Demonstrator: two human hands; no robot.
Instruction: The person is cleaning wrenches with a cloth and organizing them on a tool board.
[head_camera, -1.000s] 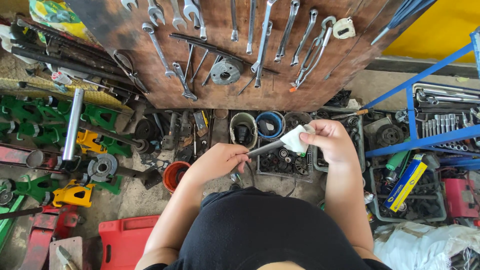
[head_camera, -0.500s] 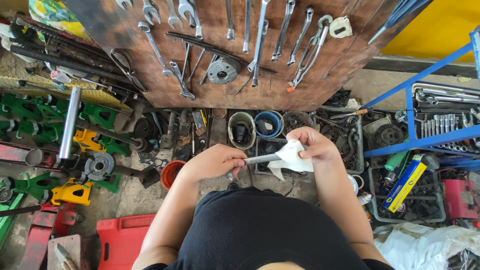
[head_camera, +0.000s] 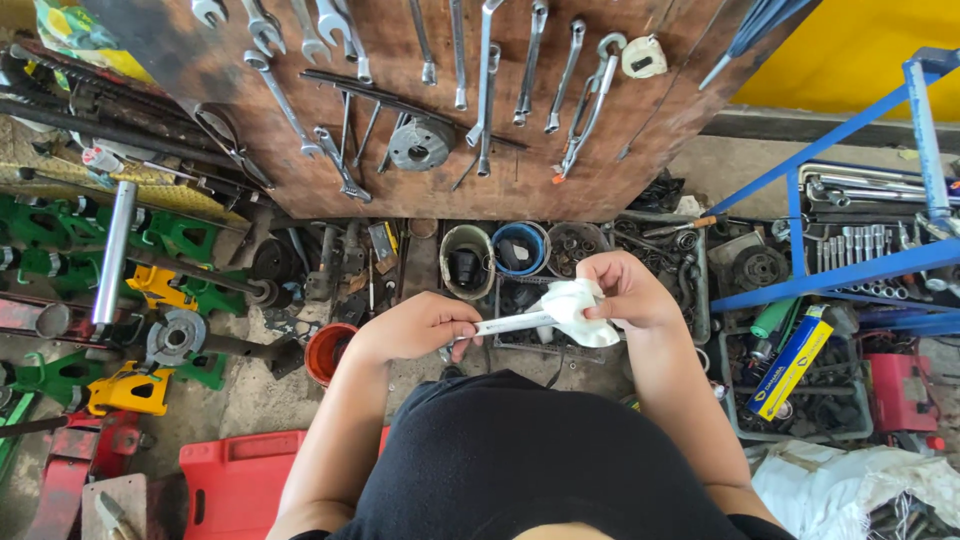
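Two hands: the left hand pinches one wrench by its end; the right hand clutches one white cloth hiding the wrench's head.

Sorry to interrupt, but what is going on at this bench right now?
A person holds a wrench in front of their chest. The left hand grips one end, and the right hand presses a white cloth around the other end. Beyond the hands, more wrenches hang on a wooden board above tubs of parts.
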